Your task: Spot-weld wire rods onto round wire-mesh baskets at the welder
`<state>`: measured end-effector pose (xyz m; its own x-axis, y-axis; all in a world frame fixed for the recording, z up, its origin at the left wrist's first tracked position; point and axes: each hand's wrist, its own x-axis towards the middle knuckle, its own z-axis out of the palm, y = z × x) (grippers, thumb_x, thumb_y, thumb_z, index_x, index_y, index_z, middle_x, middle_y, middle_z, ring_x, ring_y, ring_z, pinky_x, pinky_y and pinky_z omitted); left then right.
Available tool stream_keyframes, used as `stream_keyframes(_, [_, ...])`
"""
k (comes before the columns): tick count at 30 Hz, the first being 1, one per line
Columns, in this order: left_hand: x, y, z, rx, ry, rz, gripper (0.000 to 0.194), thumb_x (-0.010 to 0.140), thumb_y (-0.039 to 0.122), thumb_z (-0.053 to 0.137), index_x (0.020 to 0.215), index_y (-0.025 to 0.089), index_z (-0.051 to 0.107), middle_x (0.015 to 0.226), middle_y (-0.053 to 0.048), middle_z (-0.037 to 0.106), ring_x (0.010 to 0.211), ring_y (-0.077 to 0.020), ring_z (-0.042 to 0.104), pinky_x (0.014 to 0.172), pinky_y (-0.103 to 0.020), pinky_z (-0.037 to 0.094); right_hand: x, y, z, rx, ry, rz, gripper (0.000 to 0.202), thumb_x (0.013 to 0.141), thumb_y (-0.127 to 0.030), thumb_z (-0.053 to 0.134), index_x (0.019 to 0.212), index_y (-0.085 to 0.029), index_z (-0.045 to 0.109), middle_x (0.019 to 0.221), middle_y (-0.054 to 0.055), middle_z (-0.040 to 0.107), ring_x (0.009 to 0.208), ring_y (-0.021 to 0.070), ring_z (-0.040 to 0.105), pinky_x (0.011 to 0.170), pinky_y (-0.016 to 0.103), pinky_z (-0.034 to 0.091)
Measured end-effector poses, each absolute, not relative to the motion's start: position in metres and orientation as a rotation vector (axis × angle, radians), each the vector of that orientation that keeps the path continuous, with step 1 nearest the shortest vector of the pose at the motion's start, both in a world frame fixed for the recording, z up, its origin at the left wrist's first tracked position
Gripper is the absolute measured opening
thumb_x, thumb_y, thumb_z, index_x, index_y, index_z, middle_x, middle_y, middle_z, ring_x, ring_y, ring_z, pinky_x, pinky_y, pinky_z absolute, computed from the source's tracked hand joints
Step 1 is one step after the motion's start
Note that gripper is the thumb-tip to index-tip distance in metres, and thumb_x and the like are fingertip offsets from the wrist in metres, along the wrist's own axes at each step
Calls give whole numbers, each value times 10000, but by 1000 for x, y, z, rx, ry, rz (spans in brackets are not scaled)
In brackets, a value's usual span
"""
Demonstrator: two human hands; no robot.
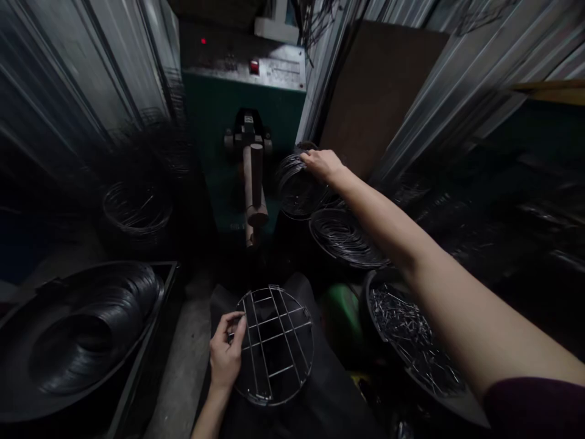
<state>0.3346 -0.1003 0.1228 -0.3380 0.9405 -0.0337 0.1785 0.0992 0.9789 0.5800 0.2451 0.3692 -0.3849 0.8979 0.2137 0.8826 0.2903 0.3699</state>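
1. Left hand [225, 355] pinches the left rim of a round wire grid [274, 344], fingers closed on the outer ring; the grid rests flat on a dark cloth over the lap, low centre.
2. Right hand [322, 164] is stretched forward, fingers curled over the top of a stack of wire rings [299, 189], just right of the welder's electrode arm [253, 183].
3. Judgement: the grid looks light and stiff, with thin welds; best held by the rim, not the cross-wires.
4. Rings likely springy, prone to tangling.
5. Nearby: tub of cut wire pieces [406, 332] at right, wire coil in a tray [86, 335] at left.
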Motion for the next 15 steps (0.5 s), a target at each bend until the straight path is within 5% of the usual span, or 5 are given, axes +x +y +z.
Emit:
stream_keyframes(10, [331, -97, 118, 1127, 1622, 1316, 362, 822, 523, 646, 991, 204, 654, 756, -9, 680, 721, -191, 672, 617, -268, 511, 561, 239, 361, 1748, 2458, 697, 402, 968, -119, 332, 1197, -143, 662, 1176, 172, 678, 977, 240, 646, 749, 319, 415])
stream_keyframes(15, [326, -96, 119, 1166, 1582, 1269, 395, 870, 529, 584, 1088, 202, 625, 785, -16, 675, 812, -204, 681, 752, -305, 533, 575, 221, 369, 1751, 2421, 698, 409, 974, -98, 315, 1273, -113, 594, 1132, 188, 693, 927, 258, 668, 723, 341, 414])
